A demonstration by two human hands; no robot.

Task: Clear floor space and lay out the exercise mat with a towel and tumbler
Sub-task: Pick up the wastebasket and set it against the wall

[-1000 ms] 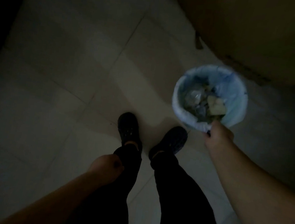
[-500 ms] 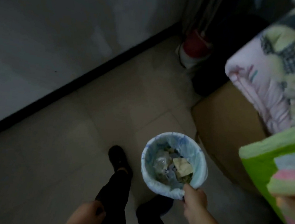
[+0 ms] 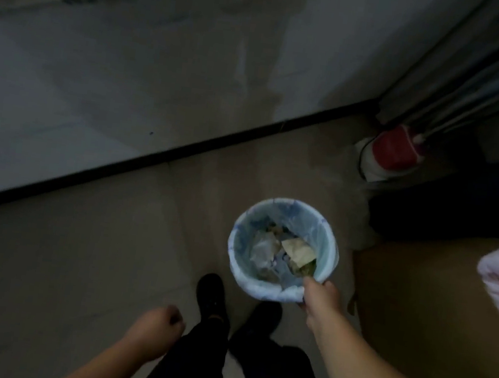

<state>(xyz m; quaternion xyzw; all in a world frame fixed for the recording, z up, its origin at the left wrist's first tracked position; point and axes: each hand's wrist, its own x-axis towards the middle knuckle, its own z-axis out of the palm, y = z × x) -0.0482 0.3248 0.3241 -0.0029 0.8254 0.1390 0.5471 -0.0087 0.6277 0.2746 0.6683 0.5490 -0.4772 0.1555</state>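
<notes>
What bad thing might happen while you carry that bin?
The right hand grips the bin only by its near rim, so it may tip and spill the paper scraps. The room is dim, and a red-topped object stands in the corner ahead; a foot might knock it.

Both forearms are bare to the lower edge of the view, with no sleeve, watch or ring to be seen in the dim light. Between the hands, the left hand (image 3: 159, 324) and the right hand (image 3: 321, 299), two legs in plain black trousers (image 3: 250, 374) run down to dark, rounded closed-toe shoes (image 3: 212, 292); finer detail is lost in the gloom.
</notes>
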